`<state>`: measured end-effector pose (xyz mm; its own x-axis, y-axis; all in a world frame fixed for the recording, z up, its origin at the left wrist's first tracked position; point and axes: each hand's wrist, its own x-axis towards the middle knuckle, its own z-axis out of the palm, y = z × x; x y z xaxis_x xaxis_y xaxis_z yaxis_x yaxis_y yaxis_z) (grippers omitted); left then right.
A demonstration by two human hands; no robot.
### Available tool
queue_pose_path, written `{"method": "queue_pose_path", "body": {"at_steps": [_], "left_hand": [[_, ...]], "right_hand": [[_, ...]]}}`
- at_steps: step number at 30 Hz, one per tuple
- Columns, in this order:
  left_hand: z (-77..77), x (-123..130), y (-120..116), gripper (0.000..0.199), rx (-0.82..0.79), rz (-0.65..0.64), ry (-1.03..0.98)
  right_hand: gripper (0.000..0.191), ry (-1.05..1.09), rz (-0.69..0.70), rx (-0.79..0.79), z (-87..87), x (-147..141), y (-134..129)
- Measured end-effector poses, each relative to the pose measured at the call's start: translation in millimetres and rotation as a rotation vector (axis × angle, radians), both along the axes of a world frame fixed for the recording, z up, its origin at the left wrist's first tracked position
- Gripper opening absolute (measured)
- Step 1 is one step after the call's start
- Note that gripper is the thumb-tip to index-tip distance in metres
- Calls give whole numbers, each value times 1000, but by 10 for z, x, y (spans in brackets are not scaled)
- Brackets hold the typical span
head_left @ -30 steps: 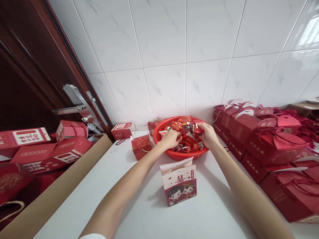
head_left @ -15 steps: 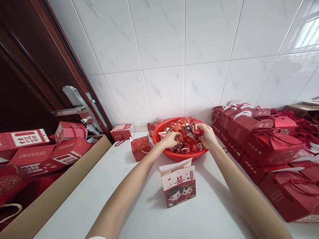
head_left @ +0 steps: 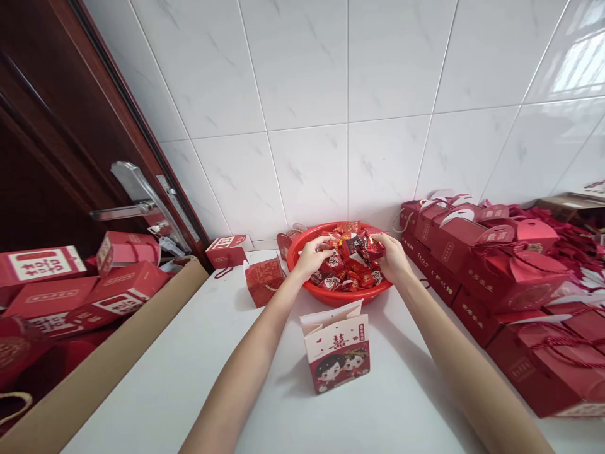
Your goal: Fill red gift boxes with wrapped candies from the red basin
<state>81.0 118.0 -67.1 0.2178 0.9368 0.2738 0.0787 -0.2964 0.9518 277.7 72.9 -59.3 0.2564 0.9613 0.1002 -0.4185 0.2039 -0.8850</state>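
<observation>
A red plastic basin stands against the wall, heaped with wrapped candies in red, dark and white wrappers. Over the basin's left side is my left hand, its thumb and fingers apart with nothing visible between them. On the right side, my right hand has its fingers closed on a shiny red wrapped candy. Between my forearms an upright candy box, white above and red below, shows two cartoon figures; its top flaps stand up.
Small red boxes sit left of the basin. Rows of stacked red gift boxes with cords line the right side. At left, a cardboard carton holds more red boxes beside a dark door. White tiled wall closes the back.
My left hand has drawn back leftward and up from the middle of the candies, and its fingers have spread. The right hand stays at the basin's right side with the red candy.
</observation>
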Motion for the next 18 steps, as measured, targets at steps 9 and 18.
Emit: {"method": "queue_pose_path", "body": {"at_steps": [9,18], "left_hand": [[-32,-12,10,39,39,-6,60],[-37,-31,-19,46,45,-14,105]], "right_hand": [[22,-50,35,27,-19,9,14],[32,-2,132,51,12,2,-44]]}}
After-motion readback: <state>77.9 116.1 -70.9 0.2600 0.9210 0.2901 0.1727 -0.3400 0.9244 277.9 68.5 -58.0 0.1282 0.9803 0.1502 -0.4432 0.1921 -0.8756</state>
